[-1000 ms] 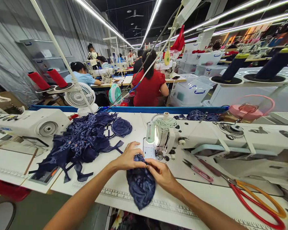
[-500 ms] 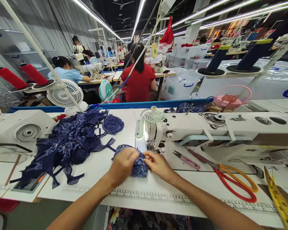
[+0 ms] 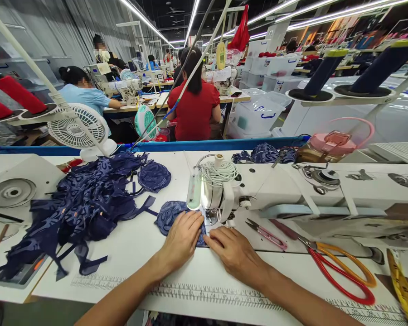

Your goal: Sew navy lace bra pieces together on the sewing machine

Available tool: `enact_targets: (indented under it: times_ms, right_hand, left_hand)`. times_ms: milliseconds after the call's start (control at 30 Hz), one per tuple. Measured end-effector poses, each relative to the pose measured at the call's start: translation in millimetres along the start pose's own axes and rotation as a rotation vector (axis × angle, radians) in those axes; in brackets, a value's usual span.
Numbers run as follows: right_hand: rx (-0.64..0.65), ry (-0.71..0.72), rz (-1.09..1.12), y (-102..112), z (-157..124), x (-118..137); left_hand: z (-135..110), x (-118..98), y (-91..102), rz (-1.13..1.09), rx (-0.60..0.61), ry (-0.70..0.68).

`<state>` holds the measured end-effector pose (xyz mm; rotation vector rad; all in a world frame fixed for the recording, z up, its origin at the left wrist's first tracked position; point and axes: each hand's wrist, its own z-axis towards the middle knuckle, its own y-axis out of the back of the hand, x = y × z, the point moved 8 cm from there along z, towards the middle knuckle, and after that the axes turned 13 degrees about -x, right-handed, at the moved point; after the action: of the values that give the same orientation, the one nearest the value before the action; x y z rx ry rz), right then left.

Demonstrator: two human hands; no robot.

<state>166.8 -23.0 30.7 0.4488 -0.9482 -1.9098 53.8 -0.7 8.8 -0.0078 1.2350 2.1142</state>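
A navy patterned fabric cup [image 3: 170, 216] lies on the white sewing table, its right edge at the needle area of the sewing machine [image 3: 215, 215]. My left hand [image 3: 182, 235] rests flat over the cup, fingers stretched out and pressing it down, hiding its middle. On the other side, my right hand [image 3: 236, 256] has curled fingers, with thumb and forefinger at the cup's right edge just in front of the presser foot. A strap runs from the cup's left toward a heap of navy garment pieces [image 3: 88, 199]. Another round navy cup [image 3: 154, 176] lies behind it.
Pink-handled thread snips [image 3: 268, 234] and scissors [image 3: 343, 271] with red and orange handles lie right of my right hand. A yellow tape measure [image 3: 403, 290] hangs at the far right. A white fan [image 3: 78, 129] stands behind the heap. Co-workers sit at machines ahead.
My left hand has come down flat on the cup from a closed, blurred grip. The cup's right edge has moved in beside the presser foot, and my right hand has curled more.
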Motion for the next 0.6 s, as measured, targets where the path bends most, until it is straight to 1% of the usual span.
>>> enact_targets:
  times_ms: [100,200,333,467,533,600]
  right_hand:
    - [0.000,-0.034,-0.044,-3,-1,-11]
    - [0.011,-0.100,-0.071,-7,-5,-23]
    - [0.049,-0.132,-0.098,-14,-7,-31]
    - [0.057,-0.115,-0.104,-14,-9,-31]
    - [0.026,-0.116,-0.083,-10,-9,-30]
    - [0.000,-0.137,-0.062,-7,-9,-32]
  left_hand:
    - [17,6,-6.1,-0.009,-0.017,0.012]
    - [31,14,-14.2,-0.015,-0.013,0.014]
    - [39,23,-19.5,0.003,-0.005,0.010]
    - [36,18,-11.0,0.026,-0.019,-0.007]
    - [32,12,-4.7,0.021,-0.012,-0.028]
    - [29,2,0.2,0.038,0.006,-0.089]
